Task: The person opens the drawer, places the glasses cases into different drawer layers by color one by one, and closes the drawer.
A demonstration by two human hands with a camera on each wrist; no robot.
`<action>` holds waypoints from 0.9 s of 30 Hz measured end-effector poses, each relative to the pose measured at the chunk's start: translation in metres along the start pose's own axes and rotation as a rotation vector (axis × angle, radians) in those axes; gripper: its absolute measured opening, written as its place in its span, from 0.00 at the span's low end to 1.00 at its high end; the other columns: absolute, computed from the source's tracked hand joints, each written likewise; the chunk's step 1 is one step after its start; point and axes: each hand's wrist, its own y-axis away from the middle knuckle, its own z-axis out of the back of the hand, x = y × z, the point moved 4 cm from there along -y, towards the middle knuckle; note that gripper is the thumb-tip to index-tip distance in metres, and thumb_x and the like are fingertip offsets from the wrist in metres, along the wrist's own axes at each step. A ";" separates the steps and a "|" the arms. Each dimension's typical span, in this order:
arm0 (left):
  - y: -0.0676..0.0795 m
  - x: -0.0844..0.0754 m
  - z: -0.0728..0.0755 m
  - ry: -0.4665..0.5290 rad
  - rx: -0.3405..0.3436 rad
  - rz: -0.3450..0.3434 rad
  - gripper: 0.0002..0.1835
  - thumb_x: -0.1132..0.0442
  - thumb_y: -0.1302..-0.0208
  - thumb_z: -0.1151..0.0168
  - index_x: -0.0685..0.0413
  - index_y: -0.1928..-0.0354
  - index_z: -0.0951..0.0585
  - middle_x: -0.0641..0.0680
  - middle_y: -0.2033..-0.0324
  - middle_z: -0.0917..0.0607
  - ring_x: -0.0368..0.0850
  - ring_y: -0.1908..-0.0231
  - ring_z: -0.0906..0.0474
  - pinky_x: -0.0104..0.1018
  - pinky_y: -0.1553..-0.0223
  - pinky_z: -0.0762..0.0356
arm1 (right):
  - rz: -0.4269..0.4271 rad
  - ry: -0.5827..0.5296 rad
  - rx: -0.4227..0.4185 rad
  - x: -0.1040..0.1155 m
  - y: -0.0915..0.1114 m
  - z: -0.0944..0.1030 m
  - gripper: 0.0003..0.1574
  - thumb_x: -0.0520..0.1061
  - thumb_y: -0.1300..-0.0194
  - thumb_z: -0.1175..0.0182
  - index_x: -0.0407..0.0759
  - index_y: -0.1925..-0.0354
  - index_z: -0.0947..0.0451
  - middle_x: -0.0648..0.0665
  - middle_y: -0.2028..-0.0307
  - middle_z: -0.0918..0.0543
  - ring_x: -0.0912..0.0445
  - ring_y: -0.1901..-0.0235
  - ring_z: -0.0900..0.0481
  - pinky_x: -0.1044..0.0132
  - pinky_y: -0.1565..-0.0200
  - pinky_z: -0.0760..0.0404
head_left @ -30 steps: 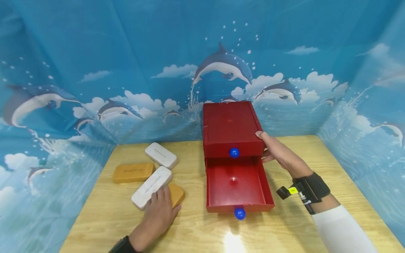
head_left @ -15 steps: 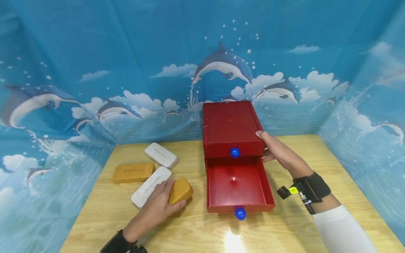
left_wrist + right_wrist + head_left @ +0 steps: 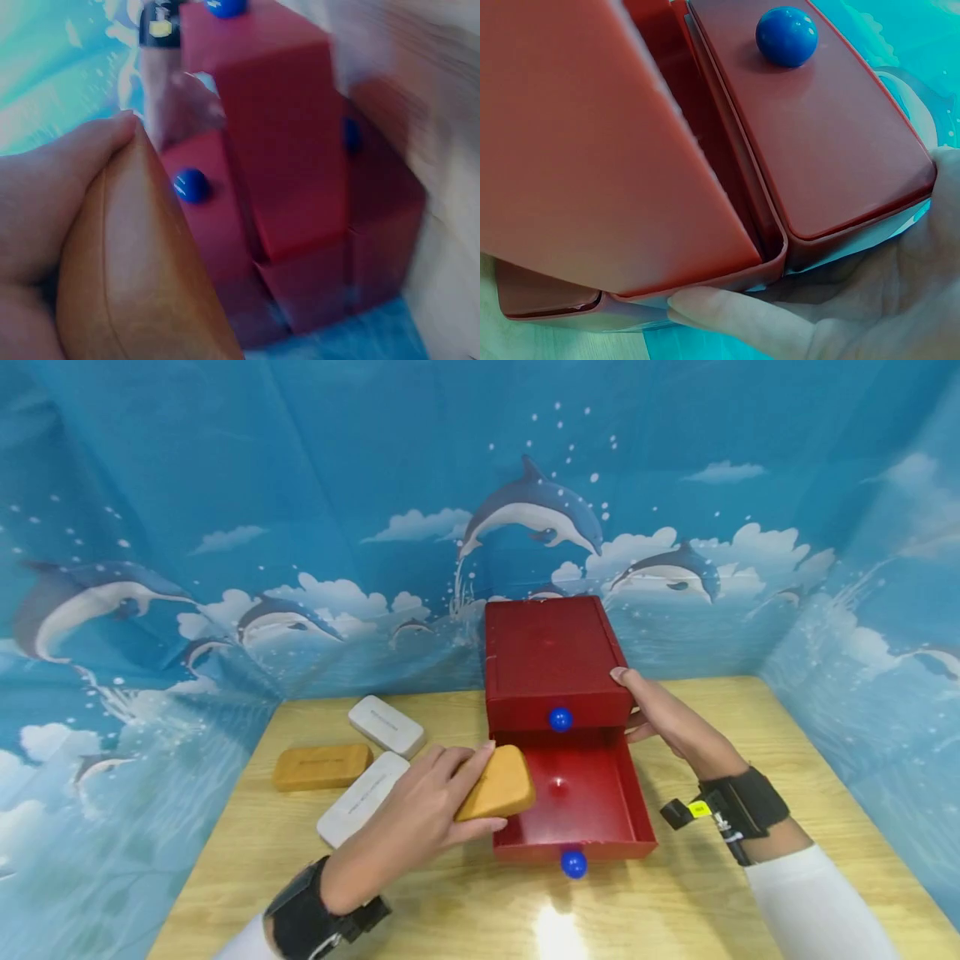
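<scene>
My left hand grips a yellow glasses case by one end, thumb below and fingers over it. Held up, the case overlaps the left wall of the pulled-out drawer in the head view. A seam runs along the same case in the left wrist view. My right hand holds the red drawer cabinet by its right side, thumb at the top edge and fingers against the side wall. In the right wrist view, a blue knob sits on the closed top drawer. The pulled-out drawer's visible floor holds nothing.
Two white cases and another yellow case lie on the wooden table to the left. The pulled-out drawer carries a blue knob. A dolphin-print cloth hangs behind the cabinet.
My left hand has picked up the yellow glasses case from beside the white one and carried it right, to the drawer's left edge. My right hand stays on the cabinet.
</scene>
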 end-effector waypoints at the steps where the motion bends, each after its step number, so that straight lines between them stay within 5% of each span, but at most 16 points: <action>1: -0.005 -0.004 0.001 -0.013 -0.006 -0.025 0.44 0.33 0.41 0.43 0.49 0.29 0.41 0.55 0.50 0.24 0.46 0.55 0.29 0.37 0.64 0.25 | -0.001 -0.001 0.003 0.000 0.000 -0.001 0.44 0.70 0.29 0.64 0.37 0.34 0.45 0.28 0.46 0.29 0.35 0.57 0.21 0.45 0.60 0.20; 15: -0.072 -0.049 -0.016 -0.106 0.031 -0.267 0.44 0.32 0.38 0.49 0.57 0.31 0.40 0.55 0.50 0.25 0.45 0.57 0.30 0.33 0.60 0.26 | 0.022 0.003 -0.001 0.000 -0.001 0.001 0.44 0.71 0.29 0.65 0.40 0.34 0.44 0.29 0.47 0.27 0.40 0.61 0.18 0.47 0.63 0.18; 27: -0.104 -0.059 -0.052 -0.092 0.229 -0.275 0.45 0.35 0.41 0.41 0.62 0.34 0.39 0.55 0.54 0.23 0.42 0.59 0.27 0.28 0.59 0.24 | 0.007 0.030 0.002 0.001 0.000 0.001 0.45 0.71 0.29 0.65 0.39 0.33 0.45 0.28 0.45 0.29 0.42 0.61 0.18 0.49 0.62 0.18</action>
